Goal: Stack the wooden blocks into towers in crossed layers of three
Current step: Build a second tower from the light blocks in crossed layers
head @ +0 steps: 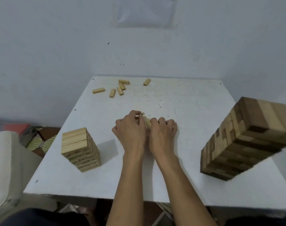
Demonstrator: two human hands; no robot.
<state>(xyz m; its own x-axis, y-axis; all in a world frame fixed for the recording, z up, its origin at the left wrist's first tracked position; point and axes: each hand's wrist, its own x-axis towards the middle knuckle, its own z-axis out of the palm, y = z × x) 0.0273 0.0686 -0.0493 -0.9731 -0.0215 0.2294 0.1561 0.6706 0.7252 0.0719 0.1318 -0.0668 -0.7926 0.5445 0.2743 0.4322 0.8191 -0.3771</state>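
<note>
Both my hands meet at the middle of the white table (188, 103). My left hand (131, 129) pinches a small pale wooden block (142, 114) with "50" printed on its end. Beside it, my right hand (163, 131) curls its fingers round other pale blocks (148, 122), mostly hidden between the hands. A short tower of light blocks (80, 149) stands at the left. On the right stands a taller, darker tower (246, 137) of larger blocks. Several loose blocks (121, 88) lie scattered at the far left of the table.
The table stands against a grey wall. A pale cushioned seat (7, 160) and patterned floor items (36, 141) lie beyond the table's left edge. The near table edge runs just under my forearms.
</note>
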